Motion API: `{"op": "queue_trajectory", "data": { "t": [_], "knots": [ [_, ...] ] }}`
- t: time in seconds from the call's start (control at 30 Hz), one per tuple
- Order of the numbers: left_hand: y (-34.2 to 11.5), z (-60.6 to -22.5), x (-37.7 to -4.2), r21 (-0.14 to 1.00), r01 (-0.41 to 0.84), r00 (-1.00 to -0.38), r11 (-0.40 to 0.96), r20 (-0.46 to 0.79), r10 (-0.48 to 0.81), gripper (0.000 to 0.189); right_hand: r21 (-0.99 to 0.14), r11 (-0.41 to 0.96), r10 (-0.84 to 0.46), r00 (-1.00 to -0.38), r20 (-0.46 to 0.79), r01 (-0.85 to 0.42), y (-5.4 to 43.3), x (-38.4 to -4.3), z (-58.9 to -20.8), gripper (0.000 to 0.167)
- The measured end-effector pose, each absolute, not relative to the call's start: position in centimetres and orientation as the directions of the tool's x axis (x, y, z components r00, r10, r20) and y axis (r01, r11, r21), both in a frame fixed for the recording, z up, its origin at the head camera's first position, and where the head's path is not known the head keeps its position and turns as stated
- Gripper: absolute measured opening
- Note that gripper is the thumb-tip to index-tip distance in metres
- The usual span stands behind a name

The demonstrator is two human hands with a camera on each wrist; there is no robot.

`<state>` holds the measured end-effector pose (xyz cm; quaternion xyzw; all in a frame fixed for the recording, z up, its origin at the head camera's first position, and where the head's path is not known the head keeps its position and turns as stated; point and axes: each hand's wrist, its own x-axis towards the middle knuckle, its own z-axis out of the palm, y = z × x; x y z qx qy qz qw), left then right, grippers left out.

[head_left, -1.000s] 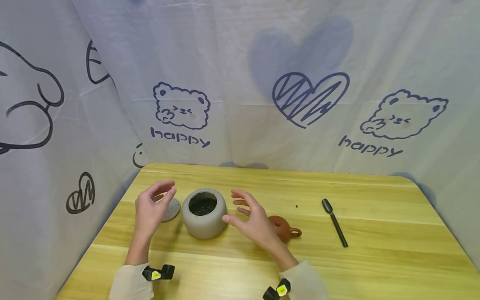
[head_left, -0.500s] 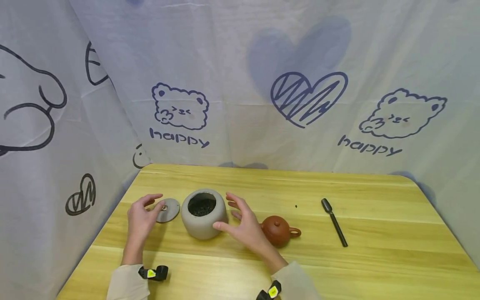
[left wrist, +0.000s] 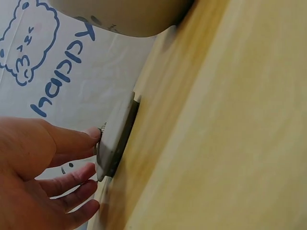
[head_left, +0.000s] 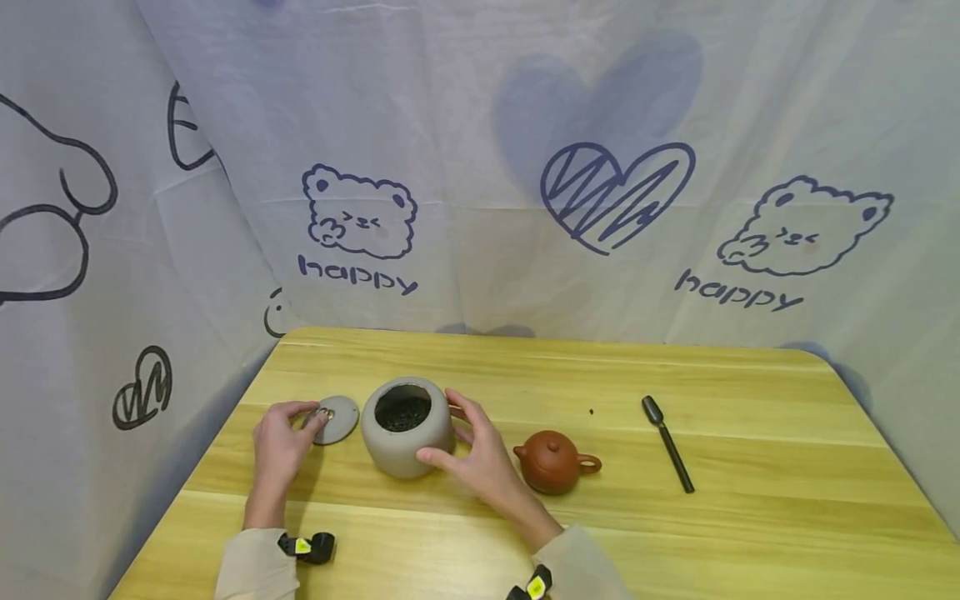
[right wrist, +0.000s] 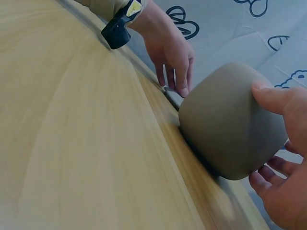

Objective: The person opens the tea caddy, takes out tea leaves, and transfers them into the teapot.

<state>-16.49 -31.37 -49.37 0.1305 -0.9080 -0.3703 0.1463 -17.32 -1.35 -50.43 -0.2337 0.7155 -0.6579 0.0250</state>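
A round grey tea jar (head_left: 393,452), lidless and with dark loose leaves (head_left: 403,413) inside, stands upright left of the table's middle. My right hand (head_left: 480,462) holds its right side, thumb at the front and fingers around the back; the right wrist view shows the thumb pressed on the jar wall (right wrist: 225,124). To the jar's left, the flat grey lid (head_left: 342,422) lies on the table. My left hand (head_left: 280,442) pinches the small metal ring on top of it between thumb and index finger, the other fingers loosely bent beside the lid's edge (left wrist: 115,139).
A reddish-brown clay teapot (head_left: 551,469) sits right of my right hand, its handle pointing right. Farther right lies a dark scoop (head_left: 671,450). A tiny dark speck (head_left: 591,411) is on the wooden table (head_left: 787,467). Printed white cloth (head_left: 480,275) hangs behind.
My left hand has come down and left onto the lid's ring and now pinches it. My right hand has moved left from beside the jar to its side, uncovering the teapot.
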Motion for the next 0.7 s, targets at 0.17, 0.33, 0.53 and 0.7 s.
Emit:
{"op": "queue_trajectory", "data": {
  "t": [0.17, 0.33, 0.53, 0.7],
  "knots": [
    [-31.29, -49.54, -16.54, 0.712, -0.133, -0.913, 0.690, 0.182, -0.364, 0.029, -0.955, 0.051, -0.360, -0.897, 0.256, -0.292, -1.49, -17.19, -50.47, 0.086],
    [-31.13, -49.58, -16.47, 0.721, -0.125, -0.904, 0.682, 0.201, -0.378, 0.026, -0.956, 0.059, -0.355, -0.901, 0.248, -0.287, -1.51, -17.12, -50.44, 0.085],
    [-31.11, -49.78, -16.64, 0.732, -0.103, -0.891, 0.674, 0.234, -0.389, 0.020, -0.957, 0.062, -0.355, -0.902, 0.245, -0.285, -1.43, -17.02, -50.32, 0.084],
    [-31.01, -49.95, -16.97, 0.726, -0.092, -0.878, 0.681, 0.264, -0.399, 0.017, -0.959, 0.057, -0.357, -0.902, 0.241, -0.279, -1.37, -16.98, -50.30, 0.084]
  ]
}}
